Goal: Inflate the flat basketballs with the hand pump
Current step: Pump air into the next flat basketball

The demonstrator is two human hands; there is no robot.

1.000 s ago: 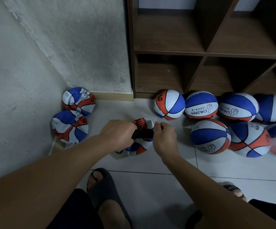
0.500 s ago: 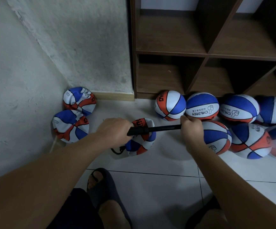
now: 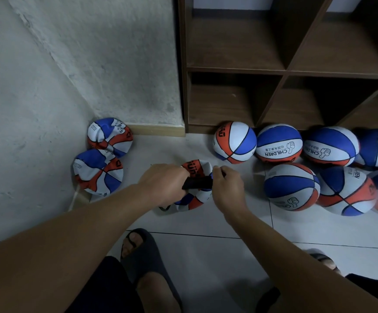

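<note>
A flat red, white and blue basketball [image 3: 197, 197] lies crumpled on the floor tiles in front of me. Across it lies the black hand pump [image 3: 198, 182], held level. My left hand [image 3: 163, 185] grips the pump's barrel on the left. My right hand [image 3: 228, 185] grips the pump's handle, pushed in close against the barrel. A short black hose [image 3: 164, 208] shows below my left hand. Two more flat balls lean in the wall corner, one nearer [image 3: 98, 171] and one farther [image 3: 109, 137].
Several round inflated balls [image 3: 291, 187] crowd the floor at the right, in front of a dark wooden cubby shelf [image 3: 283, 71]. A rough white wall [image 3: 48, 86] closes the left. My sandalled feet [image 3: 145, 256] stand on the pale tiles below.
Half a second ago my right hand had the handle drawn far out to the right; it has pushed back in to the barrel. My left hand has stayed put.
</note>
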